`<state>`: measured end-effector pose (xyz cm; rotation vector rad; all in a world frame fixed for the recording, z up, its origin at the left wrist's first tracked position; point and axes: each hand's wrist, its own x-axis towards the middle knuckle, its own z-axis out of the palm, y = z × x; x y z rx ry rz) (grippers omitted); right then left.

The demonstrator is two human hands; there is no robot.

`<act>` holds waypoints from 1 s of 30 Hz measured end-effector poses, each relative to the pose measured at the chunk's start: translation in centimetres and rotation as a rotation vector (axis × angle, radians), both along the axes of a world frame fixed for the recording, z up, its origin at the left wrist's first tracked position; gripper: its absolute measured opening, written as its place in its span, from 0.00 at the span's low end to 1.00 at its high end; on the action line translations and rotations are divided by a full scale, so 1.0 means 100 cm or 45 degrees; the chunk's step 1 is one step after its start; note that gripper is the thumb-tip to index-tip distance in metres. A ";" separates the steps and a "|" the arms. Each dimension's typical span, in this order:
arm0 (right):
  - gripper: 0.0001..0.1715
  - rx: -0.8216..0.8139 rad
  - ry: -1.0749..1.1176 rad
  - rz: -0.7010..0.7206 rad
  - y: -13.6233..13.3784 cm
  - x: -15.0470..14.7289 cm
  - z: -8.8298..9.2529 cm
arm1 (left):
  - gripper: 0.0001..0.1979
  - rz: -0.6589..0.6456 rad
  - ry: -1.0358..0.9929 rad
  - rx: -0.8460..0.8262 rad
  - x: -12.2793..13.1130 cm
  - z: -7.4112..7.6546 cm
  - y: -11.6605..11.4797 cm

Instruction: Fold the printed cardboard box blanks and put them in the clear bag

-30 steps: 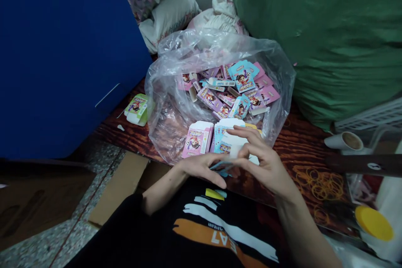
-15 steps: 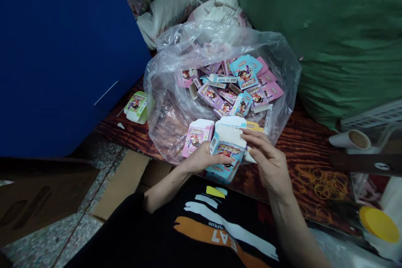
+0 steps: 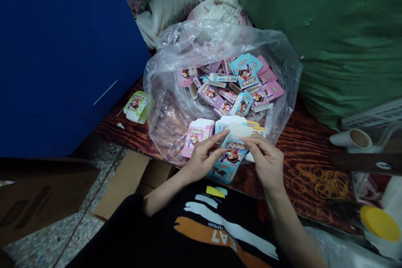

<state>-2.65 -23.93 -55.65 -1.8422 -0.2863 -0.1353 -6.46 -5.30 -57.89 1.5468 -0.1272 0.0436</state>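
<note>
Left hand (image 3: 201, 158), right hand (image 3: 266, 157): fingers pinch blue box (image 3: 234, 157), lower centre; likely handling flap (image 3: 240, 130), next needs even grip

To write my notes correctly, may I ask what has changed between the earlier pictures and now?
The left hand has drawn its thumb leftward from the middle of the blue carton and now reaches up to its top flap. The right hand now pinches its upper right edge. The pink cartons and plastic bag stayed in place.

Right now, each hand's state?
Left hand: at the left edge of a light-blue printed cardboard box; grip cannot be told.
Right hand: closed, pinching that box's upper right edge.
</note>
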 end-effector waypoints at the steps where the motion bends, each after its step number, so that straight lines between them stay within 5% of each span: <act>1: 0.07 0.017 0.009 -0.002 0.000 0.000 0.000 | 0.22 -0.034 -0.028 0.052 0.001 0.001 0.003; 6: 0.24 0.088 0.216 0.094 -0.005 0.006 0.007 | 0.18 -0.201 0.130 -0.012 0.006 0.008 0.013; 10: 0.07 0.009 0.177 0.290 -0.009 0.013 0.015 | 0.24 -0.172 0.271 -0.161 0.006 0.009 0.013; 17: 0.10 0.049 0.324 0.171 0.004 0.013 0.004 | 0.25 -0.234 0.147 0.192 0.005 0.005 0.018; 22: 0.09 -0.022 0.253 0.067 0.005 0.015 0.005 | 0.28 -0.299 0.164 0.210 0.004 0.009 0.019; 30: 0.13 -0.018 0.324 0.345 -0.008 0.018 0.007 | 0.31 -0.263 0.228 0.150 0.003 0.001 0.019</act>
